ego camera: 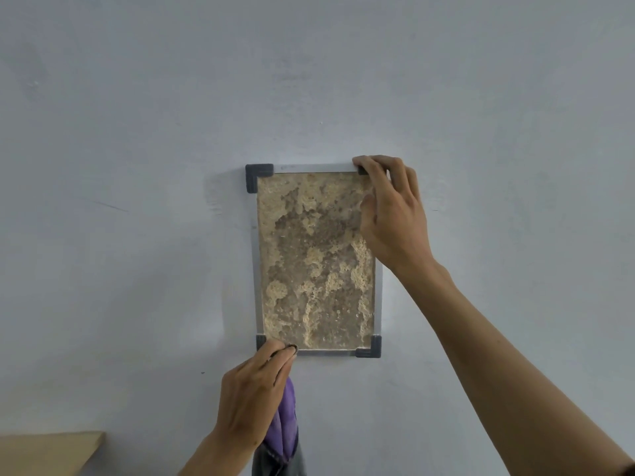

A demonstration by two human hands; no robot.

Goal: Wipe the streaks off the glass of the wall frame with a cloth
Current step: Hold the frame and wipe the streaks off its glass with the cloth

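Note:
A tall rectangular wall frame (255, 269) with a pale grey border and dark corner pieces hangs on the wall. Its glass (316, 262) shows a mottled beige and brown surface. My right hand (391, 214) grips the frame's top right corner, fingers over the top edge and thumb on the glass. My left hand (251, 389) touches the bottom left corner with its fingertips while holding a purple and grey cloth (285, 424) that hangs down from the palm.
The wall (137, 166) around the frame is plain pale grey-blue with faint marks. A light wooden surface (48, 451) juts in at the bottom left corner of the view.

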